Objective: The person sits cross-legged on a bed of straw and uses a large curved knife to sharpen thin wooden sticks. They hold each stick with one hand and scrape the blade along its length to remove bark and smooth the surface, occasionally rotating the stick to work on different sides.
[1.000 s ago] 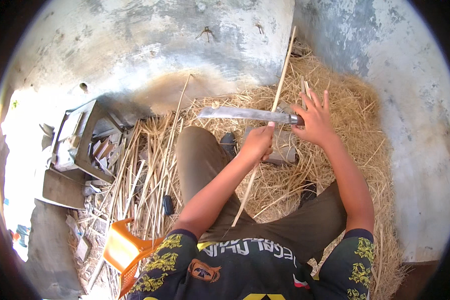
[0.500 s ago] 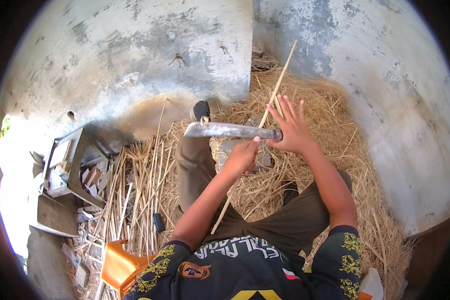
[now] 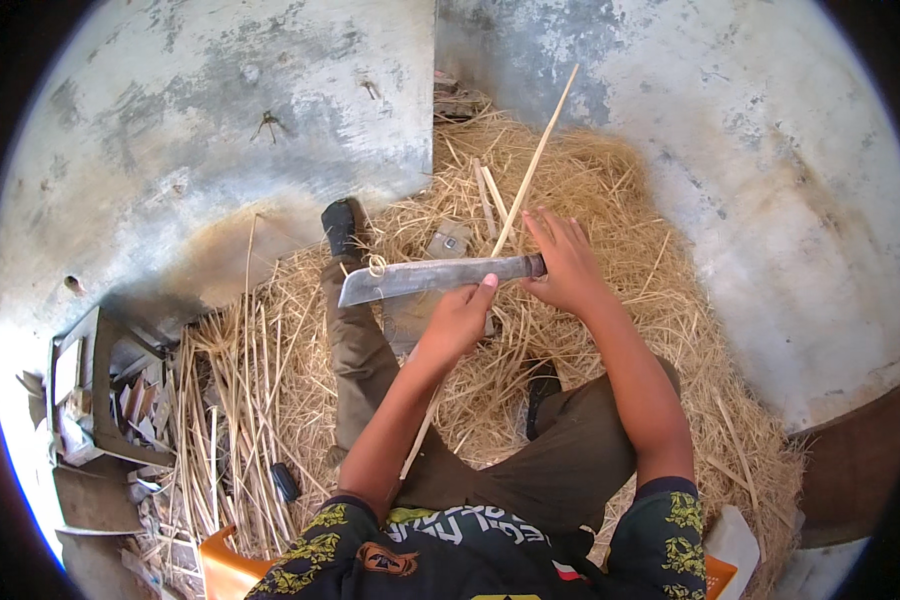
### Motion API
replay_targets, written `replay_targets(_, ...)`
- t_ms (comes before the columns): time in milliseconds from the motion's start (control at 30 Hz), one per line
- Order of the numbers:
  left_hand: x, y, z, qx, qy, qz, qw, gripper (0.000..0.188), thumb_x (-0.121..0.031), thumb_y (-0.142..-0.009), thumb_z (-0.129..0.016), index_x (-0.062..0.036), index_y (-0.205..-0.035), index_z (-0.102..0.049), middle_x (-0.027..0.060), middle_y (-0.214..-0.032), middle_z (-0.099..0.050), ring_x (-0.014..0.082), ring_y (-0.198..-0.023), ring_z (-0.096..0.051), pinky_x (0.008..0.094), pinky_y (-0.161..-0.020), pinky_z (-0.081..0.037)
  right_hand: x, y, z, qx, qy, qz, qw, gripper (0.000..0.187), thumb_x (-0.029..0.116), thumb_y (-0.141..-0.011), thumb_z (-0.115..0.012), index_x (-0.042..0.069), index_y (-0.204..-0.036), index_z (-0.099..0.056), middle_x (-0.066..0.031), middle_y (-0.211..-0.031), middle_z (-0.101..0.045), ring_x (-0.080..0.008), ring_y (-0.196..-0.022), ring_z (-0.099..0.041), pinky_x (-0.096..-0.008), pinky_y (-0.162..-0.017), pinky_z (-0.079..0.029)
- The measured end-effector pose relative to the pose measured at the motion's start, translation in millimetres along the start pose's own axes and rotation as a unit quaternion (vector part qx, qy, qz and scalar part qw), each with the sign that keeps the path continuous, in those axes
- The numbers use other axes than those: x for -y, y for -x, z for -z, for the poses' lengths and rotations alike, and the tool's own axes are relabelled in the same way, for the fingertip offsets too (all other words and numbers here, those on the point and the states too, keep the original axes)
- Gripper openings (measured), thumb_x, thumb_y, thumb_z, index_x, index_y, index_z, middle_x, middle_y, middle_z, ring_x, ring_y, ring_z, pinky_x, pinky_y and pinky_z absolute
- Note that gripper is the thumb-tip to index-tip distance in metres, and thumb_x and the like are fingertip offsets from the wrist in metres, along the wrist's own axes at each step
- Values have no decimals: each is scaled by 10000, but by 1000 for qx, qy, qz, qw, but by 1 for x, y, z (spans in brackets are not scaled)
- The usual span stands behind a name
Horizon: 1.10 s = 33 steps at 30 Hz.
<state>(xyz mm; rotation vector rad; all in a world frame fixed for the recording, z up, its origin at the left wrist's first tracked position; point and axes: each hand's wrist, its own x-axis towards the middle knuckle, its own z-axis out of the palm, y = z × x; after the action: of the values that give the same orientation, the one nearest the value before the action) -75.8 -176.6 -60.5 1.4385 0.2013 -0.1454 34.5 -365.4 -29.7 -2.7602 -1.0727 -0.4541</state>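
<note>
A long-bladed machete [image 3: 435, 274] lies crosswise in front of me, its tip toward the left and a thin curled shaving [image 3: 376, 264] at its upper edge. My right hand [image 3: 568, 268] is closed on its dark handle, most of which is hidden by the palm. Closed around a long pale strip of bamboo or wood [image 3: 533, 165] is my left hand [image 3: 457, 322], its thumb against the blade's lower edge. The strip slants from upper right, behind the blade, down past my left forearm to my lap.
Shavings [image 3: 610, 200] heap across the floor around my legs. Several long strips [image 3: 235, 420] lie at left beside a dark small case [image 3: 285, 482] and a worn wooden frame [image 3: 105, 390]. Weathered walls [image 3: 220, 110] stand ahead. Parts of an orange chair [image 3: 225, 565] show beside me.
The view has shifted, so the surroundings sit further left. My right hand's spread fingers have drawn in around the machete handle. My left hand stays on the strip.
</note>
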Motion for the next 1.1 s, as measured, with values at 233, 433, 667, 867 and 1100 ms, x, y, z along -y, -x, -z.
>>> replay_targets(233,-17,-33,-18,35,8,3,999,428,-479,-1021,-514,-108,-808,-499,-77,-567,-330,48,-423,-270,260,-390,-194,-21,-1,33,-24,-106,-82,991,916,550,-823,-706,134,-1542,-319,-232,-1546,-343,-417,-1420,-353,-530,-1193,-239)
replay_targets(433,45,-46,-17,-14,20,-19,1000,465,-506,-1047,-413,-111,-816,-495,-59,-556,-329,72,-402,-272,266,-377,-193,-41,7,67,-130,-801,-127,570,999,802,-876,-378,39,-1517,-339,-271,-1525,-357,-434,-1410,-361,-560,-1177,-248)
replay_targets(667,54,-43,-7,-30,10,-20,999,484,-521,-1051,-387,-104,-829,-491,-58,-552,-320,72,-396,-266,267,-371,-191,-72,22,80,-107,-862,-130,478,1149,929,-795,-193,61,-1544,-276,-292,-1534,-326,-465,-1436,-287,-721,-1121,-182)
replay_targets(867,35,-24,2,-34,20,-19,999,498,-531,-1036,-433,-91,-812,-498,-51,-548,-327,68,-406,-264,269,-378,-194,-87,30,76,-171,-876,-125,433,1145,951,-763,-157,154,-1584,-201,-264,-1594,-221,-473,-1461,-228,-751,-1116,-113)
replay_targets(1100,19,-3,15,-43,-44,-78,995,560,-539,-1029,-443,-48,-781,-549,-8,-558,-410,116,-482,-388,310,-477,-322,-134,56,68,-295,-895,-66,328,1110,949,-765,-145,208,-1589,-208,-222,-1638,-116,-429,-1500,-148,-714,-1150,-95)
